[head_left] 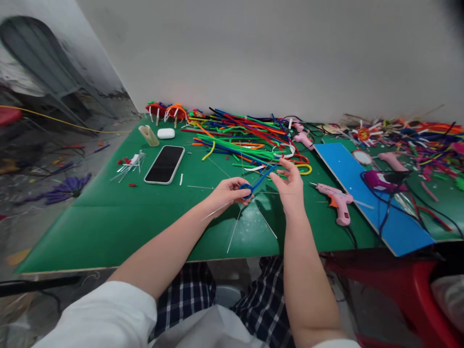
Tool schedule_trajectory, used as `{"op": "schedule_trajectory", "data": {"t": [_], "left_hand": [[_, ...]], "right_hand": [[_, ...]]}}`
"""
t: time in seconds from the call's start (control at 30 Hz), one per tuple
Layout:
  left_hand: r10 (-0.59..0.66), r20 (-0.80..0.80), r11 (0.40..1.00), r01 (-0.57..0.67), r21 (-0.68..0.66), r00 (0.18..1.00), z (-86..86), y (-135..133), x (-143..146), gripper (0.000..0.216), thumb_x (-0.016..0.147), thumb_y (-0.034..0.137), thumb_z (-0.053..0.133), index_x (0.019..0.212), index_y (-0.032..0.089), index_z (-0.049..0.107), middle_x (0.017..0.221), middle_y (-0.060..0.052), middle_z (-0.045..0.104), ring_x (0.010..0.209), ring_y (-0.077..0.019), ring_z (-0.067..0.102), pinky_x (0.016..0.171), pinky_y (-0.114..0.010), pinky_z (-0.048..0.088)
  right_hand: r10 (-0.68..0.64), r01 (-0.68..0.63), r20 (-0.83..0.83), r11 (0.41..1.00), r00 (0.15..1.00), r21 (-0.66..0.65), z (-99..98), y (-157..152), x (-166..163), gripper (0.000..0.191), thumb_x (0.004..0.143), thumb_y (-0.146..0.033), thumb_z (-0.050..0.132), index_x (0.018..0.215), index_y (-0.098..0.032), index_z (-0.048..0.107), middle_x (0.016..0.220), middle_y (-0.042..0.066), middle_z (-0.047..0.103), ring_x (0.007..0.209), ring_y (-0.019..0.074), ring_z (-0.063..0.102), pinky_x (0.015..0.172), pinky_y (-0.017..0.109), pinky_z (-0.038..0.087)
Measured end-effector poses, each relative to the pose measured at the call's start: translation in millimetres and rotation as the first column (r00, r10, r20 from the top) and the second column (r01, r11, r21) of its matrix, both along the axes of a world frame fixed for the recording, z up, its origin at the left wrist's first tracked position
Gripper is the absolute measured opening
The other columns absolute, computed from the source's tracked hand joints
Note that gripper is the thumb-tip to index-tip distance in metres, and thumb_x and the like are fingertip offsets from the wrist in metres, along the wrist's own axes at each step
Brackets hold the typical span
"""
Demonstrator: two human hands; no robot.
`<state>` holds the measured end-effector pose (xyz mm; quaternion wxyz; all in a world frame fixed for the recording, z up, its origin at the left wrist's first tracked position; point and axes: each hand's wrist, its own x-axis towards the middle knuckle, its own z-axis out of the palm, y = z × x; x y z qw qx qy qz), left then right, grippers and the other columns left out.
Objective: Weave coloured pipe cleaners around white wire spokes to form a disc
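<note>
Over the middle of the table, my left hand [228,194] pinches a small round coil of blue pipe cleaner [246,190] between thumb and fingers. Thin pale rods [267,223] spread out from this coil in several directions, like spokes. From the coil a loose length of the same blue pipe cleaner [264,178] runs up and to the right. My right hand [291,186] has its fingertips at the far end of that length, with thumb and forefinger bent around it. The fingers of my left hand partly hide the coil's centre.
Behind my hands lies a pile of coloured pipe cleaners [239,147]. A phone [165,165], a white case [166,133] and thin white sticks [129,166] are at left. To the right are a pink glue gun [339,202] and a blue board [377,203] with cables across it.
</note>
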<state>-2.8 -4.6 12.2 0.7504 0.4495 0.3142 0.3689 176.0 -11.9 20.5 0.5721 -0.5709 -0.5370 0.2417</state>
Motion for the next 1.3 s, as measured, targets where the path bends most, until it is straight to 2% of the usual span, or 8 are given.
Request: {"op": "schedule_trajectory", "data": {"t": [0.07, 0.13, 0.3, 0.47, 0.63, 0.97, 1.17, 1.3], "left_hand": [[0.017, 0.021, 1.000, -0.017, -0.024, 1.000, -1.9, 1.6, -0.4, 0.027, 0.061, 0.024, 0.068, 0.079, 0.013, 0.052, 0.065, -0.002, 0.062, 0.053, -0.0090, 0.057, 0.053, -0.022, 0.046], [0.037, 0.041, 0.998, -0.035, -0.049, 0.998, -3.6, 3.0, -0.8, 0.027, 0.061, 0.024, 0.068, 0.079, 0.013, 0.051, 0.065, -0.002, 0.062, 0.053, -0.0081, 0.057, 0.053, -0.021, 0.046], [0.070, 0.060, 0.993, -0.065, -0.095, 0.996, -3.6, 4.7, -1.5, 0.025, 0.062, 0.023, 0.067, 0.079, 0.014, 0.053, 0.065, -0.001, 0.062, 0.052, -0.0071, 0.056, 0.052, -0.019, 0.045], [0.082, 0.070, 0.990, -0.074, -0.118, 0.994, -1.6, 4.9, -1.8, 0.024, 0.061, 0.021, 0.068, 0.079, 0.013, 0.054, 0.064, -0.001, 0.061, 0.051, -0.0069, 0.056, 0.051, -0.019, 0.046], [0.130, 0.060, 0.987, -0.123, -0.106, 0.990, -2.9, 5.6, -1.4, 0.026, 0.060, 0.022, 0.068, 0.079, 0.013, 0.053, 0.065, -0.001, 0.061, 0.051, -0.0068, 0.056, 0.052, -0.020, 0.047], [0.289, 0.033, 0.957, -0.287, -0.048, 0.957, -5.3, 5.8, 2.6, 0.032, 0.056, 0.024, 0.070, 0.079, 0.013, 0.051, 0.062, 0.003, 0.059, 0.050, -0.0064, 0.056, 0.053, -0.020, 0.047], [0.374, -0.051, 0.926, -0.369, 0.082, 0.926, -6.8, 6.7, 3.0, 0.034, 0.056, 0.029, 0.070, 0.080, 0.014, 0.052, 0.060, 0.003, 0.058, 0.052, -0.0085, 0.057, 0.055, -0.023, 0.048], [0.406, -0.059, 0.911, -0.399, 0.105, 0.912, -7.7, 7.3, 3.2, 0.032, 0.057, 0.030, 0.068, 0.080, 0.014, 0.052, 0.059, 0.004, 0.057, 0.053, -0.0081, 0.056, 0.054, -0.022, 0.047]], "right_hand": [[0.010, -0.023, 0.129, 0.995, 0.992, 0.095, 8.6, -7.2, -3.6, 0.035, 0.072, -0.029, 0.054, 0.106, -0.024, 0.054, 0.120, 0.007, 0.046, 0.076, 0.0115, 0.053, 0.064, 0.027, 0.045], [0.106, -0.130, 0.237, 0.987, 0.966, 0.090, 15.7, -14.3, -8.2, 0.020, 0.075, -0.028, 0.051, 0.092, -0.023, 0.061, 0.118, 0.006, 0.048, 0.073, 0.0114, 0.054, 0.062, 0.027, 0.045], [0.257, -0.301, 0.378, 0.952, 0.889, 0.061, 15.9, -16.9, -20.5, 0.016, 0.076, -0.027, 0.051, 0.084, -0.024, 0.065, 0.102, 0.004, 0.060, 0.090, 0.0170, 0.055, 0.067, 0.031, 0.045], [0.255, -0.322, 0.458, 0.944, 0.851, 0.074, 10.8, -12.8, -26.8, 0.014, 0.077, -0.028, 0.051, 0.080, -0.023, 0.063, 0.087, 0.003, 0.065, 0.085, 0.0173, 0.056, 0.075, 0.034, 0.042], [0.225, -0.273, 0.499, 0.962, 0.837, 0.023, 11.4, -15.3, -30.6, 0.016, 0.079, -0.029, 0.047, 0.078, -0.023, 0.062, 0.080, 0.003, 0.064, 0.077, 0.0173, 0.055, 0.072, 0.033, 0.041], [0.198, -0.205, 0.442, 0.978, 0.875, -0.033, 3.1, -12.1, -38.7, 0.016, 0.076, -0.028, 0.045, 0.074, -0.019, 0.059, 0.071, 0.002, 0.060, 0.062, 0.0129, 0.049, 0.062, 0.026, 0.039], [0.270, -0.242, 0.287, 0.961, 0.919, -0.130, 0.8, -11.0, -41.0, 0.018, 0.073, -0.030, 0.048, 0.079, -0.018, 0.059, 0.070, 0.001, 0.059, 0.056, 0.0103, 0.045, 0.054, 0.024, 0.037], [0.332, -0.306, 0.162, 0.937, 0.929, -0.166, -3.4, -8.8, -41.7, 0.019, 0.071, -0.032, 0.051, 0.081, -0.018, 0.058, 0.072, 0.001, 0.060, 0.058, 0.0104, 0.048, 0.055, 0.023, 0.038]]}}
